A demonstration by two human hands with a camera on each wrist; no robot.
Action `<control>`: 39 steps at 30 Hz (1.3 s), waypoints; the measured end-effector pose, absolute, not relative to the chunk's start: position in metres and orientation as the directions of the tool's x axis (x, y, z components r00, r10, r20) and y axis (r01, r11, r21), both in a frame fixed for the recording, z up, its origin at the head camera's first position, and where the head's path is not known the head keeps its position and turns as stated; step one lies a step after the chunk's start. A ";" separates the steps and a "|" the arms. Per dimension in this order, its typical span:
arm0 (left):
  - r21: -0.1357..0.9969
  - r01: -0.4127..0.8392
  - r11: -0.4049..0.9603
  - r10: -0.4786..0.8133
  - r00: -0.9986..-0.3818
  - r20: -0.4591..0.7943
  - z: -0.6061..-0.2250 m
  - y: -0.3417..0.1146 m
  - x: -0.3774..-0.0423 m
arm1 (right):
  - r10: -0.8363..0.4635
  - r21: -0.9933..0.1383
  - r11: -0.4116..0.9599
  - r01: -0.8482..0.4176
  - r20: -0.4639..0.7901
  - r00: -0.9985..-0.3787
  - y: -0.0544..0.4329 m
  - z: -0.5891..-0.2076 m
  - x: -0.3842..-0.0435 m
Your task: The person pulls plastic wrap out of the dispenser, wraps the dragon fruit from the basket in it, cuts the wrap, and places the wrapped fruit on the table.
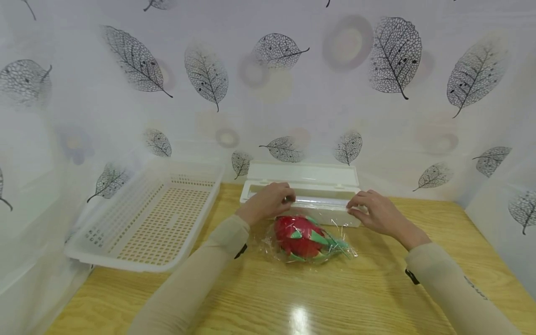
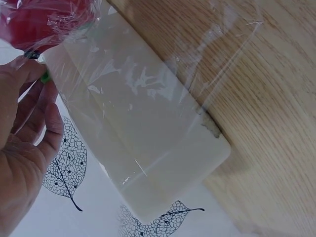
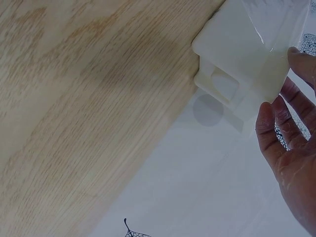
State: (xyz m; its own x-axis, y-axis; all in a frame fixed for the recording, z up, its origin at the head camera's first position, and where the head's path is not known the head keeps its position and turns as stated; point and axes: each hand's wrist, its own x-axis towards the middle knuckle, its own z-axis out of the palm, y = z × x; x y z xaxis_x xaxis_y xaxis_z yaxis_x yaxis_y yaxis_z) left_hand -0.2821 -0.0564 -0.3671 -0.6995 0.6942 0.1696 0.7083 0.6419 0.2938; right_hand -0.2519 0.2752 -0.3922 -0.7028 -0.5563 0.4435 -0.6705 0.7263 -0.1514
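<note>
A red dragon fruit with green tips lies on the table, wrapped in clear film. Right behind it is a white cling film dispenser box, its lid raised and a film roll inside. My left hand pinches the cling film over the front of the box, close above the fruit. At the box's right end, my right hand has thumb and fingers bent at the film's edge. Clear film hangs over the box's front wall, between both hands.
To the left stands a white perforated plastic basket, partly against the curtain. A white curtain with leaf prints hangs behind and at both sides. The wood-grain table extends in front of the fruit.
</note>
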 end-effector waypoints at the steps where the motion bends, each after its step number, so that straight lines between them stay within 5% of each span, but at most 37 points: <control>1: 0.296 0.708 0.642 0.694 -0.700 0.169 -0.368 -0.057 -0.282 | -0.557 -0.151 0.726 -0.671 0.442 -0.703 0.275 -0.392 -0.252; 39: 0.320 0.716 0.620 0.694 -0.691 0.203 -0.371 -0.064 -0.284 | -0.568 -0.143 0.703 -0.697 0.477 -0.670 0.275 -0.392 -0.250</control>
